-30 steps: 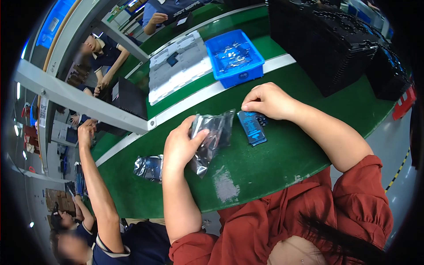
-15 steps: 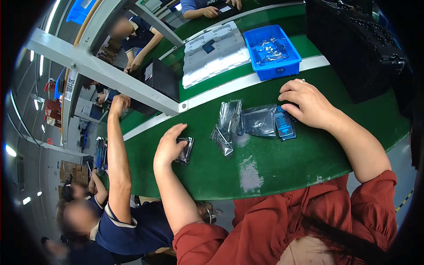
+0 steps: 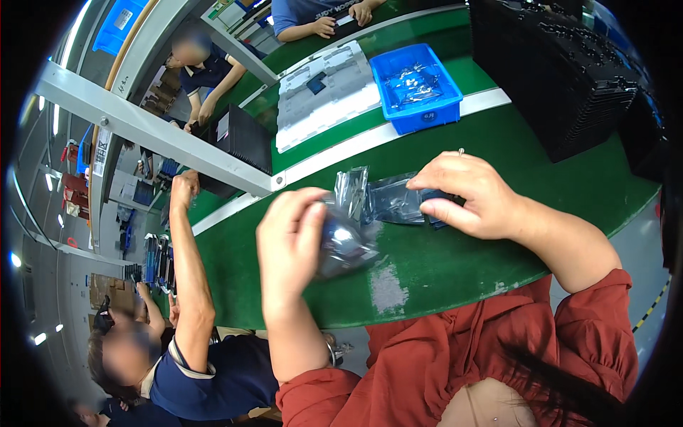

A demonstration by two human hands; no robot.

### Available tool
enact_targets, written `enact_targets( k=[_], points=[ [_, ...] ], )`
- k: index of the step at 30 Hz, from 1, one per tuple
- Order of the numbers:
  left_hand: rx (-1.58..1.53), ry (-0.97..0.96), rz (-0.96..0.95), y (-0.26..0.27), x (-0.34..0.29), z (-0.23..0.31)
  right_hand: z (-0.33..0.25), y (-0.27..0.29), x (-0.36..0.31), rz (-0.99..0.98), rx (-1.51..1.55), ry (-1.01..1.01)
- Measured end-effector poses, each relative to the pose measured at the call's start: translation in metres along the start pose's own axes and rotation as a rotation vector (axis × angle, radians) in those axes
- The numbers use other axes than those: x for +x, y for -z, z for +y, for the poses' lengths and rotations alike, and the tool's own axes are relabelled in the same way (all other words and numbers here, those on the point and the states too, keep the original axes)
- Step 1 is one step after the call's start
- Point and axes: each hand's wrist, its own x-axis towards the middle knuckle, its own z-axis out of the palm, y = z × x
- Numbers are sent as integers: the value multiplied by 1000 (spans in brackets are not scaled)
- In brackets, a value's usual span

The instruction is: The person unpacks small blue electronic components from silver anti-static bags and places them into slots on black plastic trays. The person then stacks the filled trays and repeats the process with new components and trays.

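Note:
My left hand [image 3: 288,238] is closed around the edge of a shiny silver-grey plastic bag [image 3: 345,249], smeared by motion, above the green table. Right beside it lie crumpled silvery bags [image 3: 352,188]. A flat dark shiny bag [image 3: 395,203] rests to their right. My right hand [image 3: 473,196] arches over the right end of that bag, thumb and fingers apart. Beneath it, mostly hidden, are flat black-and-blue rectangular pieces [image 3: 435,199]; whether the fingertips touch them I cannot tell.
A blue bin [image 3: 423,117] holding clear-wrapped pieces stands beyond my hands, beside a white moulded tray [image 3: 327,92] bearing a small dark piece. Stacked black trays [image 3: 548,85] rise at the right. A grey metal frame [image 3: 171,146] crosses the left, where a co-worker's arm [image 3: 192,285] reaches in.
My left hand has taken hold of a shiny bag at the left and moved it right, toward the other bags. My right hand has shifted slightly left and down over the black-and-blue pieces.

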Motion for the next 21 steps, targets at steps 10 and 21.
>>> enact_targets(
  k=[10,21],
  points=[
    [-56,-86,-314,-71,-6,28,-13,14,4,-258,151,-468],
    [-252,-126,-443,-68,-9,20,-10,12,4,-332,157,-278]
  ],
)
